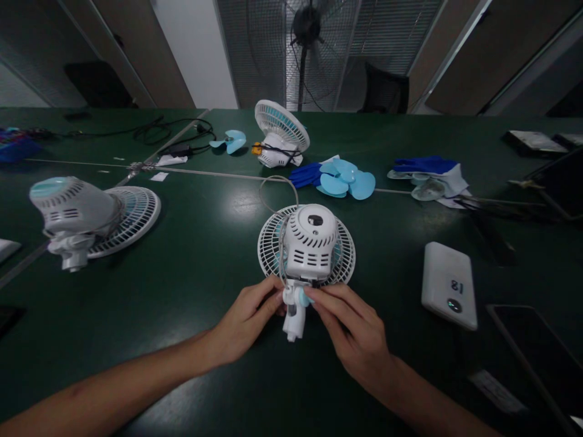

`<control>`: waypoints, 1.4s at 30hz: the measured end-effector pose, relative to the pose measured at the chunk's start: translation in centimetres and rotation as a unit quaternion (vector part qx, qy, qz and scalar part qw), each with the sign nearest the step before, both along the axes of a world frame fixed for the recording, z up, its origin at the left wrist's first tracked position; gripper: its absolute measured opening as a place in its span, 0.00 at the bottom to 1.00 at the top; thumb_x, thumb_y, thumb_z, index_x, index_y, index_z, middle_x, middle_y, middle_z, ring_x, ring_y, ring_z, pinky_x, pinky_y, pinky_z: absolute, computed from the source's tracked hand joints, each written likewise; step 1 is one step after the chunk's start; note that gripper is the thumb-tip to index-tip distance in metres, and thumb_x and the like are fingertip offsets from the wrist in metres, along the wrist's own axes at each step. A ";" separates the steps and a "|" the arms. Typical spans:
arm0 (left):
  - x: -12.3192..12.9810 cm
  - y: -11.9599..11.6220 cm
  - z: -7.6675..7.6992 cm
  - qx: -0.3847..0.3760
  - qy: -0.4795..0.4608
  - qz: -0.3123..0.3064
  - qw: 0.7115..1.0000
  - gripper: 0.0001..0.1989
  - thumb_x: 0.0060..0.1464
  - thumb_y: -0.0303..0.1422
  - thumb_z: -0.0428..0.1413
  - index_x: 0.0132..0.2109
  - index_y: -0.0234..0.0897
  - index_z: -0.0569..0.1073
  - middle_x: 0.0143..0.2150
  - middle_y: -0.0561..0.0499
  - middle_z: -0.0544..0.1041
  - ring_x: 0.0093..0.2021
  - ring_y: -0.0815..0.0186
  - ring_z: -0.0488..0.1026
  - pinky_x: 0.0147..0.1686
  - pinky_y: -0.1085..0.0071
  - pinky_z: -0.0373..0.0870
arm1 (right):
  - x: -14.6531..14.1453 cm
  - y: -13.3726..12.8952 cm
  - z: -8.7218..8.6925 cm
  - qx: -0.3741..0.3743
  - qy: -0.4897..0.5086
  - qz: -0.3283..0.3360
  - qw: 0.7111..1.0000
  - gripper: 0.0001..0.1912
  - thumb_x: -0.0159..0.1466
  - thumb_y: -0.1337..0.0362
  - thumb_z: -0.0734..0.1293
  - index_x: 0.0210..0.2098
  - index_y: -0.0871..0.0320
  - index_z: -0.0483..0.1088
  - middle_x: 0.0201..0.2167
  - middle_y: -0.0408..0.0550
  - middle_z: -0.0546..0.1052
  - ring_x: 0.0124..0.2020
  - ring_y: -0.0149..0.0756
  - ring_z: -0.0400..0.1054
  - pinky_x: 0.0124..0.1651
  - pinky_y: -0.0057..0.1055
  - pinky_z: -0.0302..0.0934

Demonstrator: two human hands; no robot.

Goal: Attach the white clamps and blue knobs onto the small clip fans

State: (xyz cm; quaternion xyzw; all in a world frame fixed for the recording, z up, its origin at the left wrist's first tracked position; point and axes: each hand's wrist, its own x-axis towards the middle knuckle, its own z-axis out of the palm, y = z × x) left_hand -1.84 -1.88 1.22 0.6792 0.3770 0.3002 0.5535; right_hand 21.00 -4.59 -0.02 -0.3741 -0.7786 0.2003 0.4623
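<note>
Holding a white fan (pixel 312 240) with both hands, in the middle of the green table (pixel 204 243), directly in front of the body. Lying with its round grille (pixel 268 249) down on the table, with the motor housing turned upward and the neck pointing to the near side. With the left hand (pixel 243 318), gripping the neck joint (pixel 289 295) from its left side, thumb and forefinger almost closed, tips partly hidden behind the part. With the right hand (pixel 357 328), pinching the light blue knob (pixel 305 297) on the other side of the same joint – thumb and forefinger nearly together, with only the knob between them. Of the other fingers of the left hand, impossible to tell exactly how far bent.

Above the motor housing, rising in a loop, a thin pale cable (pixel 279 178). Farther to the left, resting also on its grille, a second fan (pixel 82 209). At the far side, standing tilted, with a dark cable around the body, a third fan (pixel 280 149). Near it, to its left, a small blue blade (pixel 234 141); just beside the blue glove (pixel 304 175), a larger blue blade (pixel 346 178). To the right, a pile of gloves (pixel 428 176) and, nearer, a white device (pixel 449 282) – lying flat, well apart from the right hand.
</note>
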 end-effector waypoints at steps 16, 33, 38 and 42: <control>0.2 0.1 0.4 0.011 0.007 -0.005 1.000 0.14 0.72 0.37 0.48 0.42 0.34 0.73 0.35 0.51 0.73 0.36 0.68 0.71 0.39 0.73 0.67 | -0.2 0.5 0.8 -0.036 0.021 -0.012 0.999 0.04 0.68 0.71 0.67 0.38 0.57 0.72 0.34 0.45 0.76 0.35 0.33 0.73 0.38 0.33 0.69; 0.0 0.1 0.0 0.022 0.023 -0.012 0.999 0.12 0.72 0.36 0.49 0.43 0.35 0.74 0.37 0.51 0.75 0.38 0.67 0.72 0.41 0.72 0.67 | -0.1 0.5 0.5 -0.064 0.025 -0.038 0.997 0.04 0.69 0.70 0.66 0.37 0.57 0.71 0.35 0.45 0.75 0.36 0.33 0.72 0.39 0.33 0.68; 0.0 0.1 0.1 0.024 0.025 -0.008 0.999 0.13 0.72 0.36 0.48 0.42 0.34 0.74 0.36 0.50 0.75 0.38 0.66 0.72 0.41 0.71 0.67 | -0.1 0.2 0.9 -0.046 0.020 -0.001 0.999 0.06 0.68 0.73 0.64 0.41 0.57 0.72 0.37 0.47 0.75 0.38 0.35 0.72 0.40 0.35 0.68; 0.1 0.1 0.4 0.029 0.019 -0.009 0.999 0.14 0.72 0.36 0.48 0.41 0.34 0.74 0.36 0.50 0.75 0.37 0.66 0.72 0.40 0.71 0.67 | 0.1 0.0 1.0 -0.026 0.030 -0.001 0.999 0.10 0.65 0.74 0.65 0.44 0.57 0.72 0.37 0.48 0.75 0.38 0.37 0.72 0.39 0.36 0.69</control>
